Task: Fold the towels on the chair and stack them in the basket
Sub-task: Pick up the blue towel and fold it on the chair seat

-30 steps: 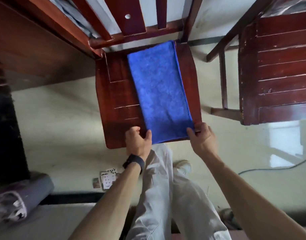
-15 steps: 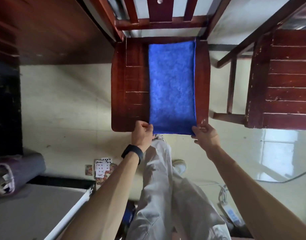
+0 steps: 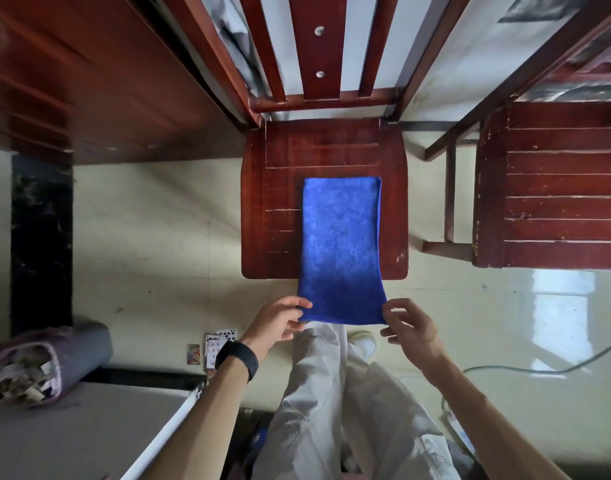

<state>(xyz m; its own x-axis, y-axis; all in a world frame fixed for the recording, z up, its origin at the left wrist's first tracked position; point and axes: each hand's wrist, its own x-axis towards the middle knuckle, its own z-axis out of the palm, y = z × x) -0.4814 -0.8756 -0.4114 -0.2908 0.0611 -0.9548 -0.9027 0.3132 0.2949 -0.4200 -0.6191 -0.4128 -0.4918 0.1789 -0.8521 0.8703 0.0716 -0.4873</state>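
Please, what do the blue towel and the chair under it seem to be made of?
Blue towel: probably microfibre or fine terry cloth. It is matte with a short fuzzy nap, and it hangs limp past the seat edge.
Chair: apparently solid wood under a dark red-brown, slightly glossy varnish. Plank seams show, and pale chips mark the front corner.

A blue towel (image 3: pixel 340 237), folded into a long narrow strip, lies flat on the right half of the wooden chair (image 3: pixel 280 202) seat. Its near end overhangs the front edge, with the corners pinched by the left hand (image 3: pixel 280 318) and right hand (image 3: pixel 409 327).
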